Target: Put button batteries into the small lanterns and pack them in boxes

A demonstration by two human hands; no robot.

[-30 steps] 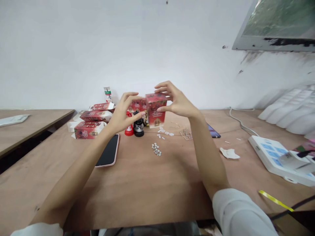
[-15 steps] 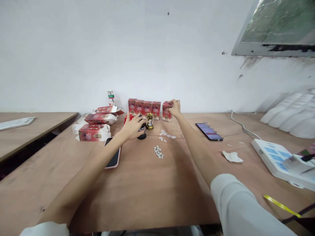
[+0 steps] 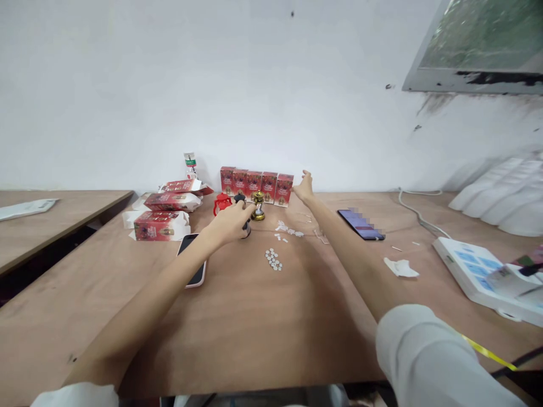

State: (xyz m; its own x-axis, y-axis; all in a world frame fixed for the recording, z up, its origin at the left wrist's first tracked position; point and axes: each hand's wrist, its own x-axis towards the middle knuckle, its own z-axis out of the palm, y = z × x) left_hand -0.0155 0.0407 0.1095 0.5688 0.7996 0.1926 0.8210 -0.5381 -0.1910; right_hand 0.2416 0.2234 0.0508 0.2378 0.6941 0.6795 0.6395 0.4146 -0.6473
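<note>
My left hand (image 3: 232, 222) reaches over a small black lantern (image 3: 240, 198), hiding much of it. Its outstretched fingers come close to a small gold lantern (image 3: 258, 213); whether they touch it I cannot tell. A red lantern (image 3: 221, 204) stands just behind that hand. My right hand (image 3: 304, 186) is open beside the rightmost red printed box (image 3: 283, 190), its fingers apart and off the box. Several such red boxes (image 3: 253, 185) stand upright in a row near the wall.
Opened red cartons (image 3: 161, 226) lie at the left beside a phone (image 3: 197, 274). Small round discs (image 3: 274, 260) and white scraps (image 3: 289, 230) lie mid-table. Another phone (image 3: 360, 224), a crumpled paper (image 3: 401, 268) and a white power strip (image 3: 475, 277) are at the right.
The rightmost box has moved left against the row, and my right hand has let go of it. My left hand has shifted slightly right toward the gold lantern, uncovering the red one.
</note>
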